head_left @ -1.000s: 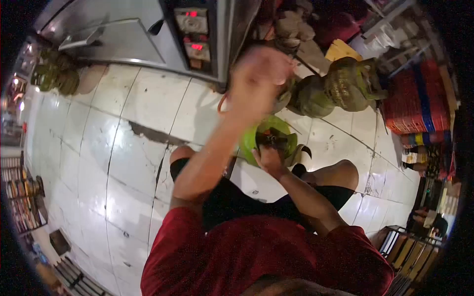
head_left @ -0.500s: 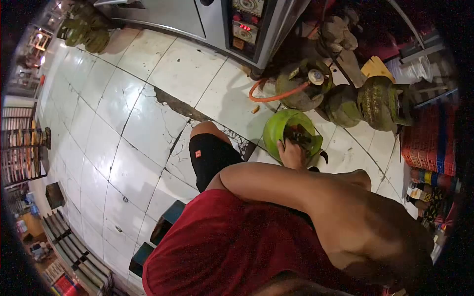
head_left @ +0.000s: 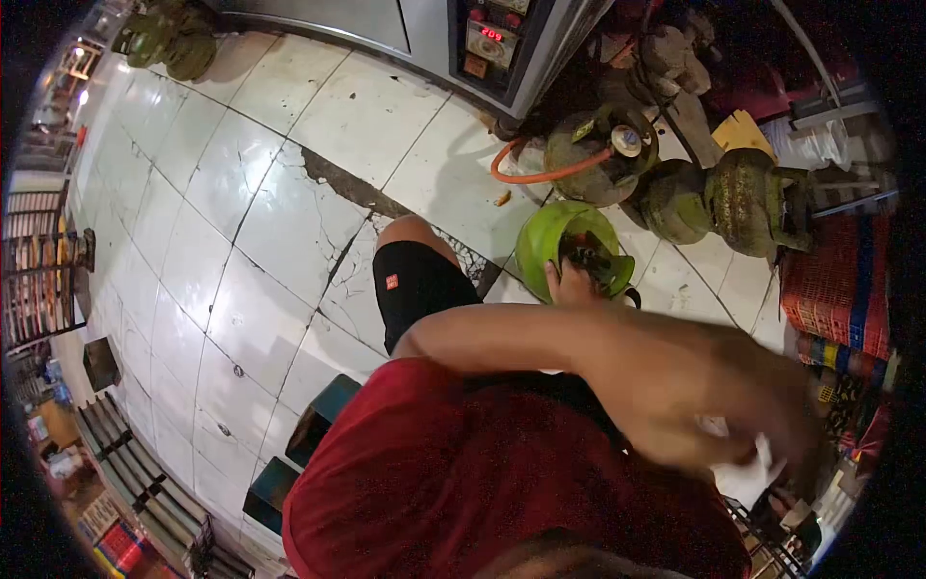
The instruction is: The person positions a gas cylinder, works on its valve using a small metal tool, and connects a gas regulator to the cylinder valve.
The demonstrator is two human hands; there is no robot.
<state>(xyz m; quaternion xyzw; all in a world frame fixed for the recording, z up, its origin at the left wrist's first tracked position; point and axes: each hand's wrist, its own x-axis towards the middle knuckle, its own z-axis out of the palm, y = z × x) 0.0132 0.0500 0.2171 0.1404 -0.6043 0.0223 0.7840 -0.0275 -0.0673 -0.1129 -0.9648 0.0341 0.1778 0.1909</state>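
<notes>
My right hand (head_left: 574, 285) reaches into the collar of a bright green gas cylinder (head_left: 542, 241) on the tiled floor. Its thumb lies against the collar's near rim, and the other fingers are curled around dark parts inside, partly hidden. My left forearm crosses in front of my red shirt. The left hand (head_left: 743, 425) is close to the camera on the right and smeared by motion. Something small and white shows beside it, but whether the hand holds it is unclear.
An old gas cylinder (head_left: 588, 174) with an orange hose (head_left: 550, 178) stands behind the green one, and more rusty cylinders (head_left: 738, 203) are to its right. A metal oven (head_left: 347, 21) with a lit display is ahead. Red crates (head_left: 831, 285) stand at right. Floor tiles (head_left: 289, 212) are cracked.
My left forearm and hand have swung upward in the view, and the white thing beside the hand now shows. My right hand stays inside the green cylinder's collar. The view has shifted slightly.
</notes>
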